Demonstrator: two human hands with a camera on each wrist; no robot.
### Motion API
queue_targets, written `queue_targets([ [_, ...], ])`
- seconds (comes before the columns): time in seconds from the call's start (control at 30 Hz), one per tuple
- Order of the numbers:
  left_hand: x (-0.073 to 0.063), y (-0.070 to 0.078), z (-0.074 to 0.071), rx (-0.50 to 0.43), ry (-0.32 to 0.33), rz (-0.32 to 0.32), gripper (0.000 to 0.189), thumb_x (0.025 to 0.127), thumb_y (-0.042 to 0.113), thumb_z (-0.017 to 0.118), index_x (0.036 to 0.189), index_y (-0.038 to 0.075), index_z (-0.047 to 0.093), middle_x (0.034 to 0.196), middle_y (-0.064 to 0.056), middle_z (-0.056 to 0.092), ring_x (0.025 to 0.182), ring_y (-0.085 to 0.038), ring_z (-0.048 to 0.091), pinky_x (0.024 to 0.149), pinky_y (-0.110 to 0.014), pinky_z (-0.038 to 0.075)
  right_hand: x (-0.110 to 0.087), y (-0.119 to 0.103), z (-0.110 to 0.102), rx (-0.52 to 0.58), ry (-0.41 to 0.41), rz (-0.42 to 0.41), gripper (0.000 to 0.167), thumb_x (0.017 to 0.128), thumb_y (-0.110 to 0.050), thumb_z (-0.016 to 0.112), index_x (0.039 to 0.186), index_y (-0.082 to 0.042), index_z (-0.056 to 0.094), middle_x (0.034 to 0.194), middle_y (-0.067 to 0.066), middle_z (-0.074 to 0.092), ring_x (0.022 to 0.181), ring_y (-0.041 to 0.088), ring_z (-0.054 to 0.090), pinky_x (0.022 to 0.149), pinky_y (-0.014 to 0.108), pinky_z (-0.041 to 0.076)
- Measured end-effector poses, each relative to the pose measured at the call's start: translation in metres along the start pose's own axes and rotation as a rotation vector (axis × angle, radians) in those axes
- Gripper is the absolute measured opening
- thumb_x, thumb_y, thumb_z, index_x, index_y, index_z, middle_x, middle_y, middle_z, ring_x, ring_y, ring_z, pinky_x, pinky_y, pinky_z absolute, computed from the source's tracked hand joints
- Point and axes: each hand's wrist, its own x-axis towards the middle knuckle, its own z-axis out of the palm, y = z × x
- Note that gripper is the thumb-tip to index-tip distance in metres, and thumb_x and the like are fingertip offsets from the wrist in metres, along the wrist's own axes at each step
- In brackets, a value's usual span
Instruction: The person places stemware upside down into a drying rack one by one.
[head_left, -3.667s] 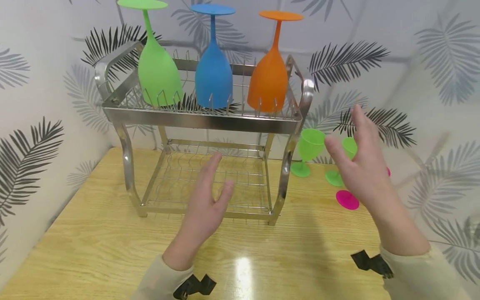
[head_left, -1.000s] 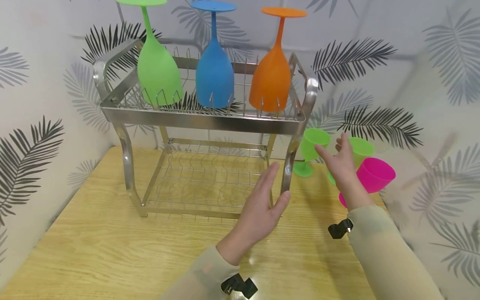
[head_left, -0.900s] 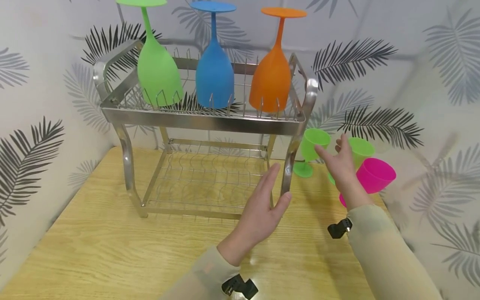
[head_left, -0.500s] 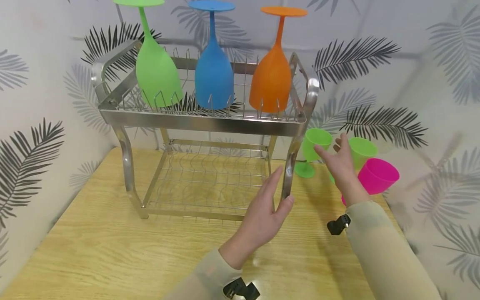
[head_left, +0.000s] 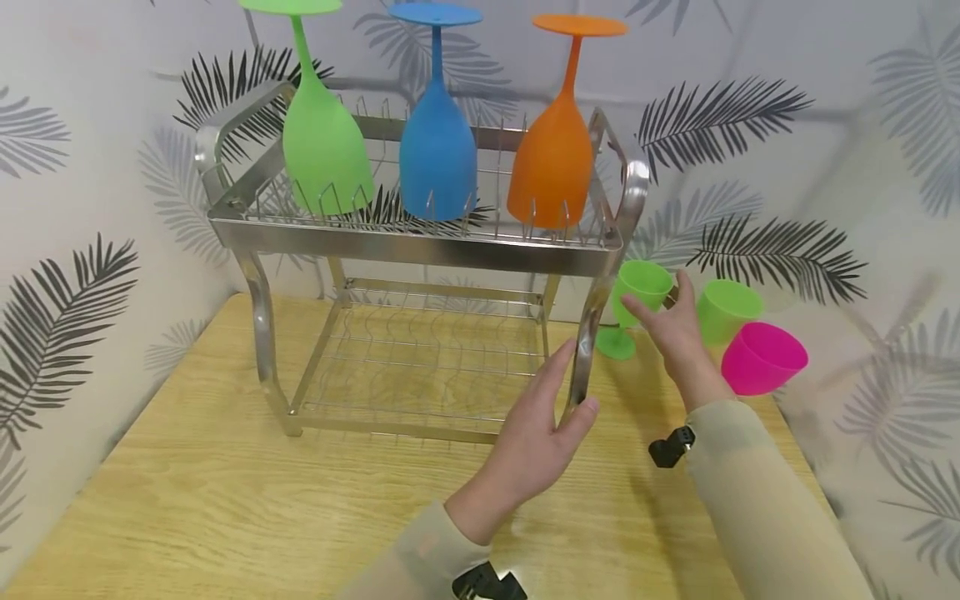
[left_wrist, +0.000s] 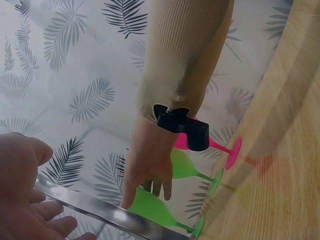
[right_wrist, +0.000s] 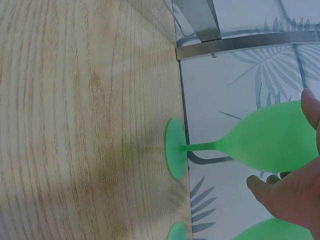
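Observation:
My right hand [head_left: 678, 337] is at the bowl of the nearest-to-rack green wine glass [head_left: 643, 287], which stands upright on the table. In the right wrist view the thumb lies along one side of that bowl and the fingers spread past its other side, not curled tightly. My left hand [head_left: 534, 442] holds nothing, its fingers extended and thumb apart, overlapping the right front leg of the metal dish rack [head_left: 420, 250]. A second green glass [head_left: 726, 312] and a pink glass [head_left: 761, 358] stand upright to the right of my right hand; their stems are hidden in the head view.
On the rack's upper tier, a green glass [head_left: 326, 154], a blue glass [head_left: 438, 154] and an orange glass [head_left: 551, 171] stand upside down. The lower wire tier [head_left: 435, 358] sits close over the wooden table [head_left: 247, 508]. A leaf-patterned wall covering [head_left: 862, 167] rises behind.
My right hand has reached down and away to the green glass beside the rack, moving slightly closer in the last half second. My left hand has shifted right to the rack's front leg.

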Motion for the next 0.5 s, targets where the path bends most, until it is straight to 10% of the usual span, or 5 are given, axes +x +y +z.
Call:
queue_targets([
  [0.5, -0.0019, 0.0005, 0.0021, -0.008, -0.009, -0.025, 0.074, 0.115, 0.047, 0.053, 0.178, 0.026, 0.021, 0.181, 0.005, 0.024, 0.165, -0.025, 0.027, 0.129, -0.065, 0.031, 0.0095, 0.0055, 0.0029, 0.013, 0.007, -0.003, 0.12, 0.103, -0.036, 0.081, 0.177, -0.023, -0.013, 0.184, 0.015, 0.005, 0.169, 0.031, 0.01, 0.135, 0.047, 0.02],
])
